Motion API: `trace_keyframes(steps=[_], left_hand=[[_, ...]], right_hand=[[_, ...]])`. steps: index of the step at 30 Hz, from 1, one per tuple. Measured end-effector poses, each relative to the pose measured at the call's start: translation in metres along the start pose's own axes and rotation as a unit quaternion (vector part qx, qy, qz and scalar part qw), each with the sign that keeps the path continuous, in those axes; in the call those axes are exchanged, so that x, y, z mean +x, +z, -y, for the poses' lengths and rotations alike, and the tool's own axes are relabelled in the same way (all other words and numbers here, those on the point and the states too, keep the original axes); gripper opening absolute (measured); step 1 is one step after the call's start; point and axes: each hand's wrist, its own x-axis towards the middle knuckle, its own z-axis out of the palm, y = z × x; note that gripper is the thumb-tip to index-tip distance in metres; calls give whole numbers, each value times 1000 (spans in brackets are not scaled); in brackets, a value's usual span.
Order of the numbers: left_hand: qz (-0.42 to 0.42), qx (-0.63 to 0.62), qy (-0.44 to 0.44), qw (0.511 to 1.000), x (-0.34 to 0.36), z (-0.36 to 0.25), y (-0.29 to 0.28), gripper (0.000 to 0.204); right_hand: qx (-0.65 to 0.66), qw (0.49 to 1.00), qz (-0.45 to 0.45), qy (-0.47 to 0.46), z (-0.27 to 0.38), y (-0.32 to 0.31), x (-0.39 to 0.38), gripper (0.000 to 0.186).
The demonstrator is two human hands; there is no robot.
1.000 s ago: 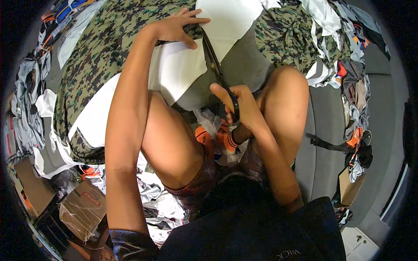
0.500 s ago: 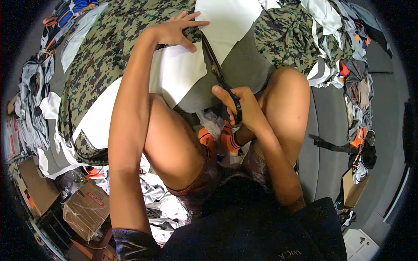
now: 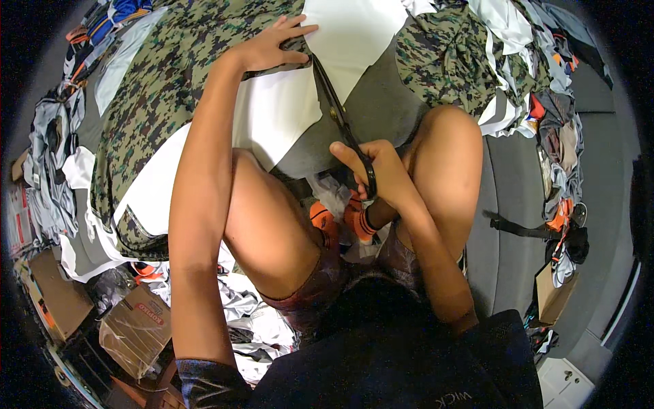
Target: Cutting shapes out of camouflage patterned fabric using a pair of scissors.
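Observation:
My right hand (image 3: 390,172) grips a pair of long black scissors (image 3: 347,129), its thumb and fingers at the handles. The blades point away from me, their tips at the inner end of a slit in white-edged camouflage cloth (image 3: 177,75). Flat on this cloth, fingers spread, my left hand (image 3: 272,48) lies just left of the tips. A white panel of the cloth (image 3: 272,112) hangs left of the blades, towards my knee. Another white panel (image 3: 351,37) extends beyond them on the right. Whether the blades are parted at the tips is hard to make out.
Crumpled camouflage cloth (image 3: 443,61) with white strips lies at the far right. A row of mixed clothes (image 3: 562,136) runs along the grey seat (image 3: 511,204). Cardboard boxes (image 3: 136,330) stand at the lower left, beside a heap of white scraps (image 3: 255,327).
My left hand has shifted slightly left and away from me on the cloth. The scissors and my right hand have moved a little to the left.

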Motion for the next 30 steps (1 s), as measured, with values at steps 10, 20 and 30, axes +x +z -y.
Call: trace_keyframes(steps=[10,20,30], left_hand=[[-45,53,-57,996,-2,-6,0,82],[-34,68,-69,995,0,-3,1,85],[-26,61,-60,996,-2,-4,-1,81]], right_hand=[[38,999,26,6,2,0,9,59],[27,999,41,9,2,-4,10,57],[20,1000,22,11,16,-1,22,57]])
